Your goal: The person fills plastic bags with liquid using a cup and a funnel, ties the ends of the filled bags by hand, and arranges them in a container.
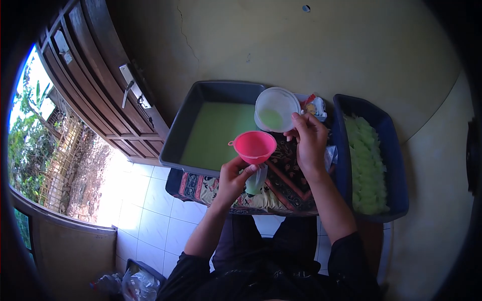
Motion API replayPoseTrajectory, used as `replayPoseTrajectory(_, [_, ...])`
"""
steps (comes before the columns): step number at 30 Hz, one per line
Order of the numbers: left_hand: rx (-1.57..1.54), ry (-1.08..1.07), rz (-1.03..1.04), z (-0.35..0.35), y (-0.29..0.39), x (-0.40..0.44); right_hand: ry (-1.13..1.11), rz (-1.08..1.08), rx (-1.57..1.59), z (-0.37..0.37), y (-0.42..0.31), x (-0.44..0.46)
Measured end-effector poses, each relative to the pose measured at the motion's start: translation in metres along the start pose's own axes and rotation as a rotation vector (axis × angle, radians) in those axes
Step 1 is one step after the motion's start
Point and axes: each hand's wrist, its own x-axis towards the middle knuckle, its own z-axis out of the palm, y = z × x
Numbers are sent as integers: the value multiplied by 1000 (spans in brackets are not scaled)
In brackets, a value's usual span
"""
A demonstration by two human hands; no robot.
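Observation:
My left hand (234, 181) is closed around the neck of a pink funnel (255, 145), which stands upright with its wide mouth facing me. Below the fingers hangs a clear plastic bag (256, 181) with some pale green liquid at its bottom. Its top is hidden by the hand and funnel. My right hand (310, 136) grips the side of a translucent plastic container (282, 98), tilted a little toward me, with a small amount of green liquid inside. The container is just above and to the right of the funnel, apart from it.
A large grey tub (173, 140) of pale green liquid stands on a cloth-covered table (288, 200). To the right, a dark blue tub (396, 165) holds many filled green bags. Small packets (315, 106) lie between the tubs. An open wooden door (95, 75) is at left.

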Motion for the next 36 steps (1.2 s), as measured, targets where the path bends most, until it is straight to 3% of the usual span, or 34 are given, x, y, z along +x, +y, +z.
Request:
replayPoseTrajectory(8, [-35, -49, -19, 21, -10, 2, 51, -78, -102, -33, 0, -12])
replayPoseTrajectory(14, [3, -95, -57, 31, -9, 4, -41, -368, -323, -43, 1, -15])
replayPoseTrajectory(19, [37, -96, -24, 35, -13, 6, -132, -758, -665, -41, -9, -16])
replayPoseTrajectory(25, [24, -95, -34, 39, -14, 6, -214, -952, -773, -43, -16, -20])
replayPoseTrajectory(29, [1, -95, -8, 41, -19, 7, -135, -844, -715, -48, -11, -28])
replayPoseTrajectory(31, [18, -103, -10, 43, -21, 6, 27, -400, -469, -49, -8, -35])
replayPoseTrajectory(32, [23, -94, -8, 43, -22, 7, 30, -399, -471, -49, -6, -35])
replayPoseTrajectory(34, [27, -89, -6, 46, -22, 8, 170, -147, -205, -51, -3, -35])
replayPoseTrajectory(36, [41, -55, 11, 48, -20, 8, 233, -125, -194, -53, 1, -34])
